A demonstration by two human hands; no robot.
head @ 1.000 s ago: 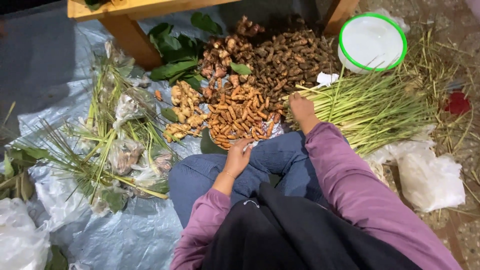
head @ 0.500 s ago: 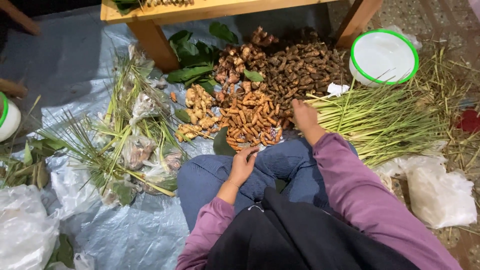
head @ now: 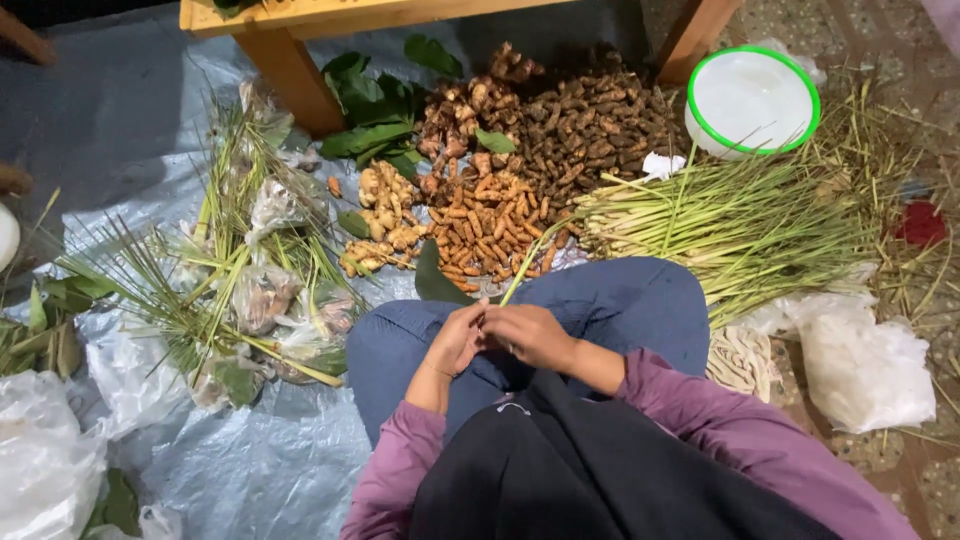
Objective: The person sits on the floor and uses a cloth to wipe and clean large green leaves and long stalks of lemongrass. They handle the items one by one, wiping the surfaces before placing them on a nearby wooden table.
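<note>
Both hands meet over lap: left hand (head: 455,340) and right hand (head: 530,335) pinching lemongrass stalk (head: 520,275); lemongrass pile (head: 730,220) within reach.

The single head camera looks steeply down, close above the lap, facing the floor spread ahead.

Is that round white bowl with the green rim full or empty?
Empty, as far as it shows. The round white bowl with the green rim stands upright beside the lemongrass stalks, and its inside shows only plain white.
</note>
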